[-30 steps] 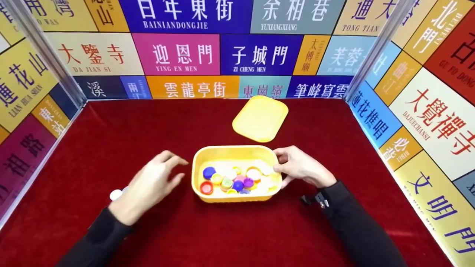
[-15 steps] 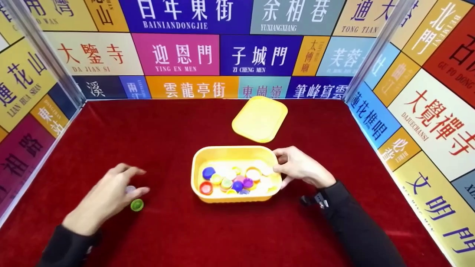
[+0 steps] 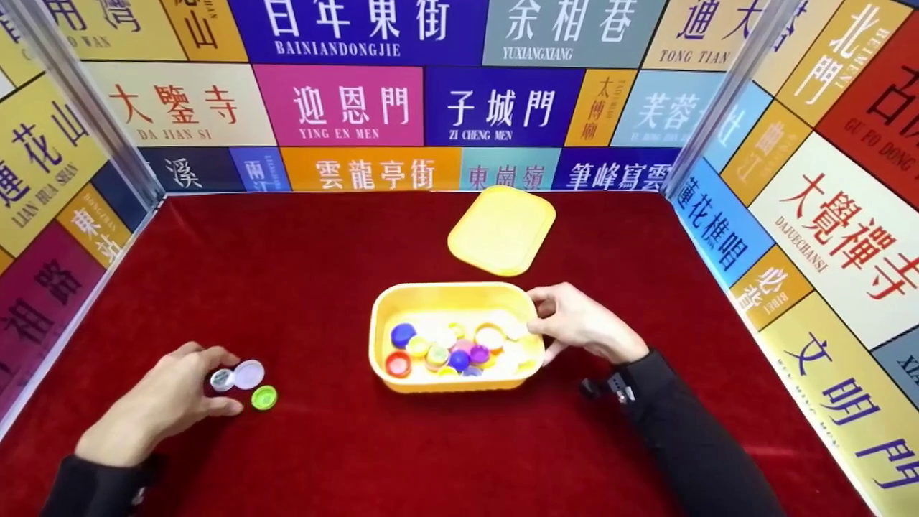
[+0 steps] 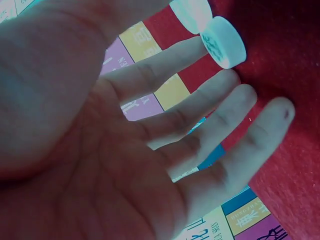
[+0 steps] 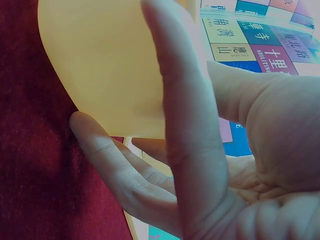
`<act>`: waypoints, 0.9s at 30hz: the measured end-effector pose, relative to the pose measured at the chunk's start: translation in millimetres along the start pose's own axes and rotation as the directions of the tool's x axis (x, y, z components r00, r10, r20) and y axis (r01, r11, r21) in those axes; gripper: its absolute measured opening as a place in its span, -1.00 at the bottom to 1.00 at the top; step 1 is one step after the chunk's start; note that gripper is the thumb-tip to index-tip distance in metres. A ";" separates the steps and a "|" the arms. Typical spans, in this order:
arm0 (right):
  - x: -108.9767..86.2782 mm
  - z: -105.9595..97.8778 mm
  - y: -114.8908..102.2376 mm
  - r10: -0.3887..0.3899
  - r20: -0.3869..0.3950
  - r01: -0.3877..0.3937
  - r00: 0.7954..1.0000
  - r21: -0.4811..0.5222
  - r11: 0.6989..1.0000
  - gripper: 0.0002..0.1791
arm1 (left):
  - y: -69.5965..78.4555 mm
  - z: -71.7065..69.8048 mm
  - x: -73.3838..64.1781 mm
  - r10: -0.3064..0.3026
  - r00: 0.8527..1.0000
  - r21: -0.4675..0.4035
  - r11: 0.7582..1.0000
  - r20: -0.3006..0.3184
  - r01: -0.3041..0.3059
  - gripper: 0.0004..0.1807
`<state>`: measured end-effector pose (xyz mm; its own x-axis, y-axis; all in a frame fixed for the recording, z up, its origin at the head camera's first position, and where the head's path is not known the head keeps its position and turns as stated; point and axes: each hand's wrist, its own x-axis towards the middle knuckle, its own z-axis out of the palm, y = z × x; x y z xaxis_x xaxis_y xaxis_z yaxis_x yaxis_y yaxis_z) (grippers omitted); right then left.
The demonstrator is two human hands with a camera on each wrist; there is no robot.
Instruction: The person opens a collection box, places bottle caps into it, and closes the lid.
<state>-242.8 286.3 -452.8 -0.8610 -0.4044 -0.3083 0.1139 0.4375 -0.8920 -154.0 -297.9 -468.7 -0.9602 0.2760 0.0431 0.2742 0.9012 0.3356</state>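
My left hand (image 3: 161,398) reaches over three bottle caps at the table's left, fingers extended and apart. Beside its fingertips lie a small whitish cap (image 3: 222,380) and a pale lavender cap (image 3: 250,374); a green cap (image 3: 264,398) is just past the thumb. In the left wrist view, the index fingertip comes right up to a white cap (image 4: 225,42). My right hand (image 3: 589,324) grips the right end of a yellow plastic box (image 3: 431,296), its fingers spread along the end wall (image 5: 105,65). Inside are several caps, among them a red cap (image 3: 398,364) and a blue cap (image 3: 403,334).
Behind the box lies a yellow lid (image 3: 502,231), flat on the red cloth (image 3: 316,251). Panels printed with Chinese signs (image 3: 337,105) wall the table at the back and both sides. A small black object (image 3: 591,388) is near the right wrist.
My left hand has moved from beside the box leftward and toward me to the loose caps, which have come into view. The right hand keeps its hold on the box.
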 end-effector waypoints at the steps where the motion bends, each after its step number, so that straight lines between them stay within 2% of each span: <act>1: -0.1 0.1 0.0 0.000 -0.001 0.000 1.000 0.001 1.000 -0.46 | -1.0 0.2 -0.1 0.000 1.000 0.004 1.000 0.003 0.000 -0.41; 9: -0.8 1.5 -0.6 0.004 -0.005 -0.004 1.000 0.008 1.000 -0.44 | -6.2 0.5 3.6 0.007 1.000 0.024 1.000 -0.016 -0.007 -0.67; 21: -0.5 2.0 0.7 0.010 -0.013 -0.010 1.000 0.010 1.000 -0.44 | -9.4 0.0 8.5 -0.007 1.000 0.019 1.000 -0.002 0.007 -0.78; 24: -0.4 1.7 0.7 0.011 -0.014 -0.010 1.000 0.006 1.000 -0.43 | -8.3 -1.5 9.8 0.002 1.000 0.027 1.000 -0.022 -0.001 -0.79; 27: -0.1 1.4 0.4 0.011 -0.013 -0.011 1.000 0.004 1.000 -0.43 | -4.4 -3.6 11.3 0.022 0.997 0.037 0.999 -0.072 -0.019 -0.80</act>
<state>-242.1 285.5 -453.6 -0.8659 -0.3896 -0.3136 0.1251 0.4382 -0.8901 -166.2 -300.0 -466.3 -0.9554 0.2708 0.1179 0.2942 0.9074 0.3000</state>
